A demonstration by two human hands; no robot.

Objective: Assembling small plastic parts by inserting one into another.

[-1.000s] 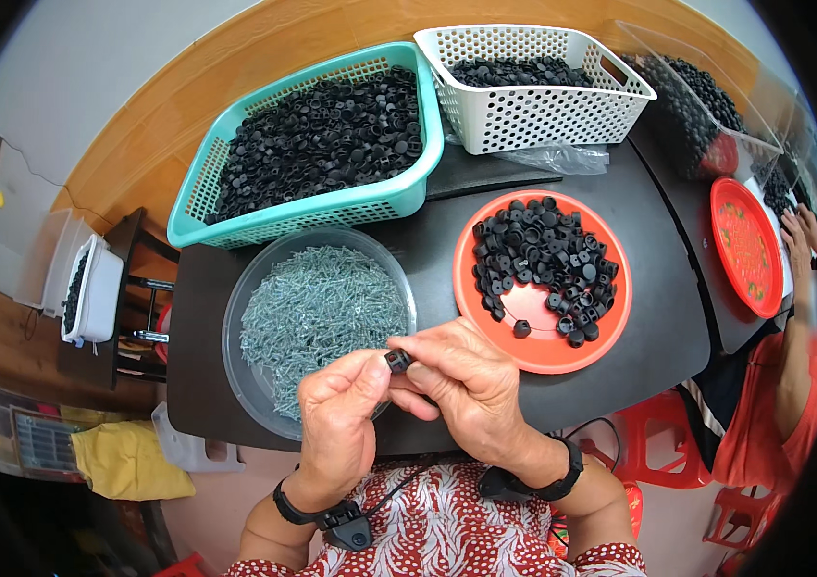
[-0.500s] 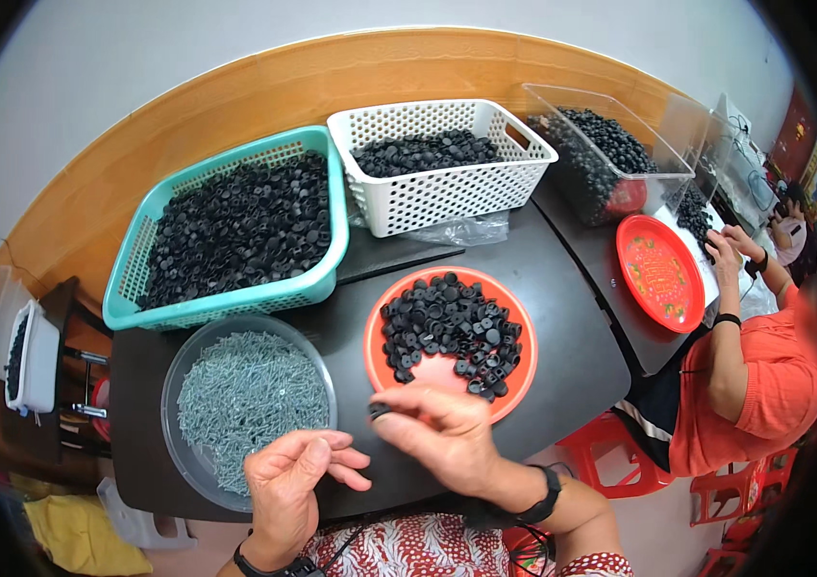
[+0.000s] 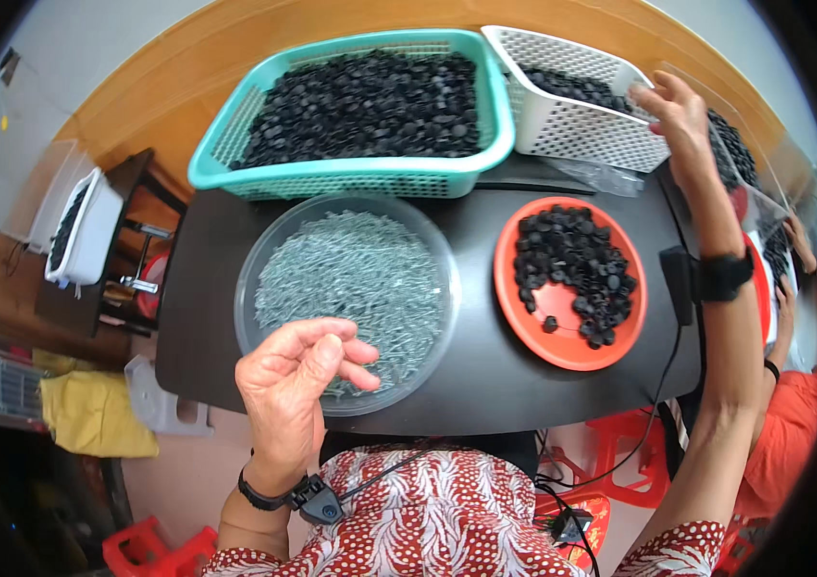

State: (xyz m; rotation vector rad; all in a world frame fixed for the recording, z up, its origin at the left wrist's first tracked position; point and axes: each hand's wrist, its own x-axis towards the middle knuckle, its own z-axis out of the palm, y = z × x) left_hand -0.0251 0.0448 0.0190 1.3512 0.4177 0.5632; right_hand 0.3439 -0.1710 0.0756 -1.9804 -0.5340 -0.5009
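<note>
My left hand [image 3: 295, 380] hovers over the near edge of a round clear tub [image 3: 449, 288] full of silvery screws [image 3: 351, 279]. Its thumb and fingers are curled together; whatever may be between them is too small to make out. Far to the right, my right hand [image 3: 682, 120] is stretched out at the right end of a white perforated basket [image 3: 586, 144]. Its fingers are apart and I see nothing in them. Black caps [image 3: 577, 87] lie inside that basket. An orange-red plate [image 3: 514, 332] holds more black caps [image 3: 581, 264], with one cap apart near its front.
A teal basket [image 3: 351, 181] heaped with black pieces stands at the back of the dark table [image 3: 485, 389]. A clear plastic bag [image 3: 601, 178] lies before the white basket. Another person in an orange-red top [image 3: 793, 442] sits at right. A cable [image 3: 654, 413] hangs by my right arm.
My right hand has moved from the plate's near edge to the white basket's far right end. The black cap it pinched is no longer seen. The whole view has shifted.
</note>
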